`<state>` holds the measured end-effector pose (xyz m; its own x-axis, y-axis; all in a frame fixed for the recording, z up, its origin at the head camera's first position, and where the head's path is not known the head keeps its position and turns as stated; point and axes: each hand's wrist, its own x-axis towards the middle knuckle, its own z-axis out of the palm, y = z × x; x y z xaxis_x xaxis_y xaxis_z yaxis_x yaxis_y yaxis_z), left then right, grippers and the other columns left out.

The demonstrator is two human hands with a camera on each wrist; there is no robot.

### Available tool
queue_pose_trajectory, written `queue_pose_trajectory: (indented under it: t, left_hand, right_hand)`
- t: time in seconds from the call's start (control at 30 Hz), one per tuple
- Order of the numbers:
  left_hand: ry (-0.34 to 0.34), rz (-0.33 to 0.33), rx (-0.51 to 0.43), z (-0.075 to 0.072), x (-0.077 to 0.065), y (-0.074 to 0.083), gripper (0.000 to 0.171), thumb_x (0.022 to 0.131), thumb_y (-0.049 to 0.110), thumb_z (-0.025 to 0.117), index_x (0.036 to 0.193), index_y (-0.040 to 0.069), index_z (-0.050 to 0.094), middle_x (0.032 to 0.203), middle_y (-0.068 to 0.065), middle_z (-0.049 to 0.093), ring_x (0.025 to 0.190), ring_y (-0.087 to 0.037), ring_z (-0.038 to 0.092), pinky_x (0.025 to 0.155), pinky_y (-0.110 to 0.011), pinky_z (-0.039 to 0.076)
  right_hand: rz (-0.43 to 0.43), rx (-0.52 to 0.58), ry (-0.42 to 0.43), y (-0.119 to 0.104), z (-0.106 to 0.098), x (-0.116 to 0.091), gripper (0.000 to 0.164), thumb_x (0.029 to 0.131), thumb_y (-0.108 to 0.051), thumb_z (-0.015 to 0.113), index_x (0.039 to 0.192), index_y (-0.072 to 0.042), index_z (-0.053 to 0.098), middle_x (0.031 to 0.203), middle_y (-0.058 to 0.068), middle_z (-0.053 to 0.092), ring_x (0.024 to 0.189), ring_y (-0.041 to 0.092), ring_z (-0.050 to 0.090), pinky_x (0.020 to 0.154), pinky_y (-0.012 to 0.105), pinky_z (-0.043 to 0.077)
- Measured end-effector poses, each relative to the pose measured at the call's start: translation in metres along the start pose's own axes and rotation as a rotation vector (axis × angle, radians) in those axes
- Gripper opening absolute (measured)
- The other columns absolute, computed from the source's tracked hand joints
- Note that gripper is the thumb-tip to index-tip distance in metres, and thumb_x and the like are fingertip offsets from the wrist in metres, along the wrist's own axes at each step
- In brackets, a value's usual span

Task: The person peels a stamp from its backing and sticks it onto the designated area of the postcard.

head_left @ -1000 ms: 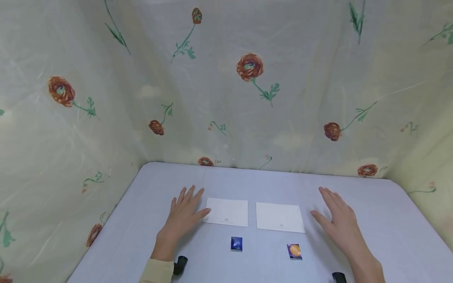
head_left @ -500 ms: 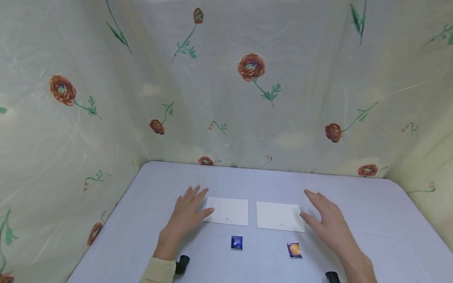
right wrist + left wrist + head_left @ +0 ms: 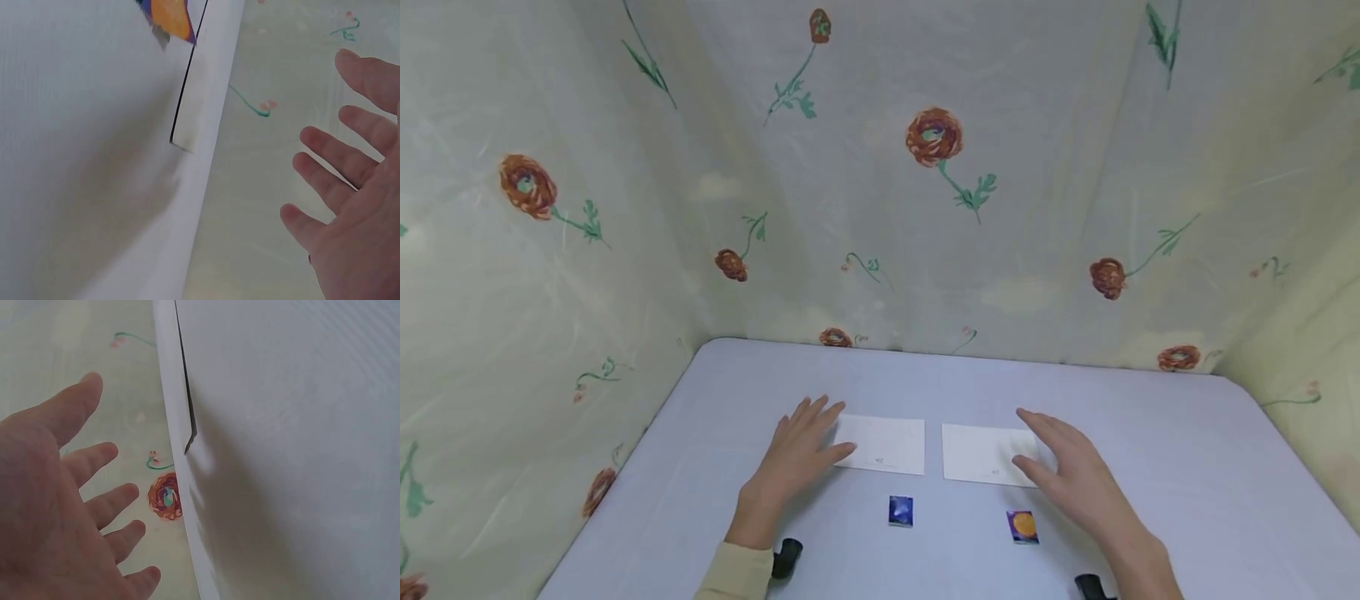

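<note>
Two white cards lie side by side on the table. My left hand point(image 3: 797, 458) hovers with spread fingers by the outer edge of the left card point(image 3: 886, 446), its thumb overlapping that card in the head view. Over the outer end of the right card point(image 3: 981, 454) is my right hand point(image 3: 1075, 479), fingers extended and thumb apart, holding nothing. Nearer to me lie a small dark blue picture piece point(image 3: 901, 512) and a small purple one with an orange disc point(image 3: 1022, 527). Both wrist views show empty palms, the left hand point(image 3: 69, 506) and the right hand point(image 3: 356, 162).
The table point(image 3: 880, 379) has a white surface with rounded far corners. A flower-patterned curtain point(image 3: 880, 208) hangs behind it and along both sides. A black wrist camera mount point(image 3: 787, 558) sits at the left wrist and another black mount point(image 3: 1090, 586) at the right.
My right hand has moved left, from beside the right card to over its outer end. My left hand has shifted slightly right. The cards and small pieces lie where they were.
</note>
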<state>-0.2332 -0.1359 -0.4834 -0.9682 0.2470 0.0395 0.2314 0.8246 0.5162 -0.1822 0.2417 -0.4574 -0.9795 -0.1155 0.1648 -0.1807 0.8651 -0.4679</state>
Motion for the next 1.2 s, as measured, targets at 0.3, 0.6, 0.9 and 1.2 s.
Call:
queue_pose_trajectory:
  t: [0.3, 0.6, 0.9, 1.2]
  left_hand:
    - [-0.048, -0.004, 0.014, 0.007, -0.001, 0.002, 0.067, 0.094, 0.053, 0.06, 0.151, 0.022, 0.043, 0.163, -0.01, 0.032, 0.154, -0.036, 0.019, 0.12, -0.064, 0.015]
    - [-0.052, -0.021, 0.044, 0.008, -0.002, 0.006, 0.068, 0.094, 0.053, 0.06, 0.152, 0.022, 0.042, 0.163, -0.009, 0.031, 0.154, -0.036, 0.019, 0.12, -0.064, 0.016]
    - [-0.074, -0.016, 0.031, 0.008, -0.004, 0.008, 0.064, 0.096, 0.048, 0.059, 0.152, 0.02, 0.042, 0.163, -0.011, 0.031, 0.154, -0.037, 0.02, 0.121, -0.063, 0.016]
    - [-0.085, -0.012, 0.048, 0.01, -0.005, 0.007, 0.061, 0.097, 0.046, 0.058, 0.15, 0.02, 0.044, 0.162, -0.011, 0.032, 0.153, -0.037, 0.02, 0.12, -0.063, 0.017]
  right_hand:
    - [-0.031, 0.039, -0.035, -0.017, 0.009, -0.004, 0.062, 0.091, -0.032, 0.071, 0.148, -0.021, 0.047, 0.148, 0.01, 0.052, 0.137, 0.039, 0.044, 0.107, 0.066, 0.036]
    - [-0.1, 0.062, -0.043, -0.038, 0.022, -0.005, 0.059, 0.089, -0.027, 0.074, 0.144, -0.02, 0.053, 0.142, 0.006, 0.059, 0.133, 0.035, 0.051, 0.106, 0.06, 0.042]
    - [-0.153, 0.053, -0.059, -0.051, 0.037, -0.009, 0.057, 0.087, -0.027, 0.075, 0.141, -0.023, 0.056, 0.136, 0.002, 0.063, 0.128, 0.028, 0.057, 0.105, 0.051, 0.046]
    - [-0.226, 0.048, -0.084, -0.06, 0.051, -0.013, 0.053, 0.087, -0.027, 0.076, 0.137, -0.024, 0.059, 0.128, -0.005, 0.066, 0.121, 0.021, 0.061, 0.102, 0.045, 0.048]
